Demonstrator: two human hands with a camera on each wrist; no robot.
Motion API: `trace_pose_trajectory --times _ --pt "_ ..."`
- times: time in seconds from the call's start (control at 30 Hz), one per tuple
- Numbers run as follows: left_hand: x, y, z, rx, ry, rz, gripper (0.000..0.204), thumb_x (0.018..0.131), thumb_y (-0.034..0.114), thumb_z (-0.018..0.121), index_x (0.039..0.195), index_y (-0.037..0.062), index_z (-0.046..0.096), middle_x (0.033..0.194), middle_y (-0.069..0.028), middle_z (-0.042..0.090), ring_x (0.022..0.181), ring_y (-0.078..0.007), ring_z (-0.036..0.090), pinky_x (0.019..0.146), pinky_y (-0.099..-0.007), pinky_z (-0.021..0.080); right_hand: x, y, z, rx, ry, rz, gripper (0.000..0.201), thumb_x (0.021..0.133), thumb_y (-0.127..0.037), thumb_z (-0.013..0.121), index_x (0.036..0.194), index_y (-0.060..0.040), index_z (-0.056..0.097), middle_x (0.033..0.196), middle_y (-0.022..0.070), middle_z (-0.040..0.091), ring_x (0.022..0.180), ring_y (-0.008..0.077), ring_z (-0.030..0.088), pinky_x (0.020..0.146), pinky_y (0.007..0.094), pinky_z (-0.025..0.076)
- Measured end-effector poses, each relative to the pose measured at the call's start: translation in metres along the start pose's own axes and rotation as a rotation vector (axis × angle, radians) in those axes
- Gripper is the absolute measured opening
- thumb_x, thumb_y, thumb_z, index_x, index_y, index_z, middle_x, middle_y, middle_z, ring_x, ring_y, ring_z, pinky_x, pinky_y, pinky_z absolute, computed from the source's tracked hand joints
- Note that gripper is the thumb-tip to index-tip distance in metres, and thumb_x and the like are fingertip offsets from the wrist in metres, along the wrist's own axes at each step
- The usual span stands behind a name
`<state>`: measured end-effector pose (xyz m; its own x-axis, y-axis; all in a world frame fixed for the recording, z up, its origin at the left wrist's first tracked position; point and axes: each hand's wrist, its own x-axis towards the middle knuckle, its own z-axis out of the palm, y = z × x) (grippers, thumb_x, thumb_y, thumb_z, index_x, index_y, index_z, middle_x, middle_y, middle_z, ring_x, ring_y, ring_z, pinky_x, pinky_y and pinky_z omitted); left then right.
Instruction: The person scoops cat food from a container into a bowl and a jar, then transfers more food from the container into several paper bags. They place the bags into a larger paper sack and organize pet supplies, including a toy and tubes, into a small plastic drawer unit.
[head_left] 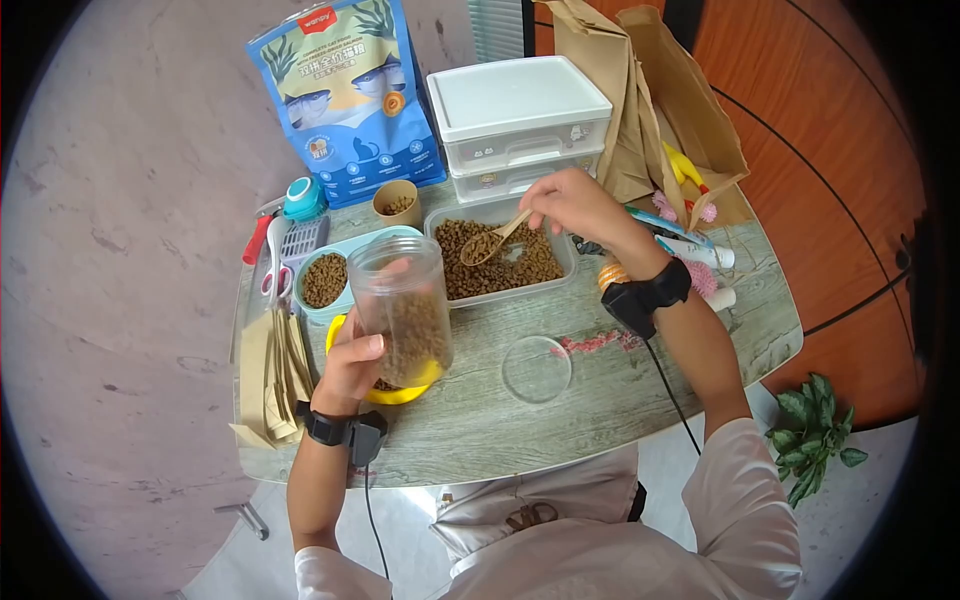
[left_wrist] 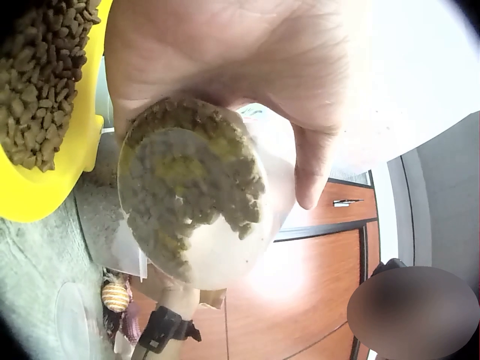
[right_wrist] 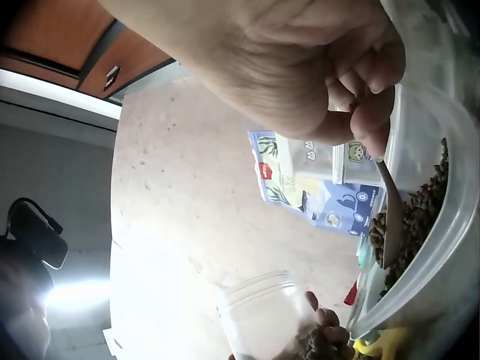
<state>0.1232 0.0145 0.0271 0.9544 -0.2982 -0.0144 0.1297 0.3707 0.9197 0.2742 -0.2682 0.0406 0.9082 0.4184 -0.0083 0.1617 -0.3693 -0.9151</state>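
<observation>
The left hand (head_left: 350,365) grips a clear plastic jar (head_left: 402,310) partly filled with brown kibble, its mouth uncovered. Seen from below in the left wrist view, the jar's bottom (left_wrist: 191,195) shows kibble against it, with the palm (left_wrist: 232,52) around its side. Between thumb and fingers the right hand (head_left: 580,210) pinches the handle of a wooden spoon (head_left: 484,248), whose bowl holds kibble over the clear rectangular container (head_left: 572,262). In the right wrist view the spoon (right_wrist: 391,217) dips inside the container's rim, below the fingertips of the right hand (right_wrist: 360,82).
Behind stand a blue food bag (head_left: 350,110), white drawers (head_left: 520,100) and a paper bag (head_left: 600,90). At left are a two-bowl feeder (head_left: 312,312), paper bags (head_left: 262,380) and scissors (head_left: 277,283). A yellow bowl (head_left: 405,395) sits under the jar; a clear lid (head_left: 536,369) lies in front.
</observation>
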Motion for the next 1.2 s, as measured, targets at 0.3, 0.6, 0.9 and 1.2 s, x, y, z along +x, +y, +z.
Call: trace_pose_trajectory --times 0.3,0.6,0.9,1.2 --pt "0.001 -0.011 -0.009 -0.047 -0.109 -0.026 0.100 0.065 0.034 0.075 0.145 0.0041 0.023 0.132 -0.0139 0.047 0.120 -0.0236 0.048 0.103 -0.0350 0.038 -0.004 -0.012 -0.007 0.128 0.045 0.041 0.021 0.085 -0.013 0.053 0.093 0.0003 0.067 0.073 0.0038 0.064 0.054 0.0069 0.055 0.047 0.0201 0.043" --pt "0.001 -0.003 0.006 0.007 -0.096 -0.063 0.103 0.065 0.035 0.077 0.146 0.0046 0.021 0.131 -0.0149 0.047 0.121 -0.0242 0.048 0.104 -0.0351 0.036 -0.024 -0.041 -0.004 0.250 0.073 -0.111 0.023 0.089 -0.017 0.056 0.097 0.0022 0.066 0.077 0.0055 0.065 0.061 0.0093 0.061 0.051 0.0200 0.045" --pt "-0.006 0.001 0.017 0.134 -0.022 -0.112 0.105 0.063 0.034 0.078 0.144 -0.0004 0.021 0.135 -0.0144 0.045 0.125 -0.0241 0.045 0.107 -0.0364 0.031 -0.060 -0.075 0.029 0.238 -0.094 -0.123 0.018 0.092 -0.012 0.055 0.102 -0.0009 0.065 0.079 0.0052 0.065 0.064 0.0075 0.060 0.055 0.0187 0.046" --pt "-0.008 -0.009 0.002 0.081 0.003 -0.073 0.104 0.065 0.032 0.076 0.145 0.0000 0.019 0.138 -0.0140 0.041 0.125 -0.0236 0.043 0.106 -0.0363 0.033 -0.064 -0.077 0.027 0.024 -0.043 -0.565 0.019 0.089 -0.012 0.061 0.101 0.0016 0.066 0.085 0.0049 0.068 0.069 0.0053 0.058 0.058 0.0213 0.046"
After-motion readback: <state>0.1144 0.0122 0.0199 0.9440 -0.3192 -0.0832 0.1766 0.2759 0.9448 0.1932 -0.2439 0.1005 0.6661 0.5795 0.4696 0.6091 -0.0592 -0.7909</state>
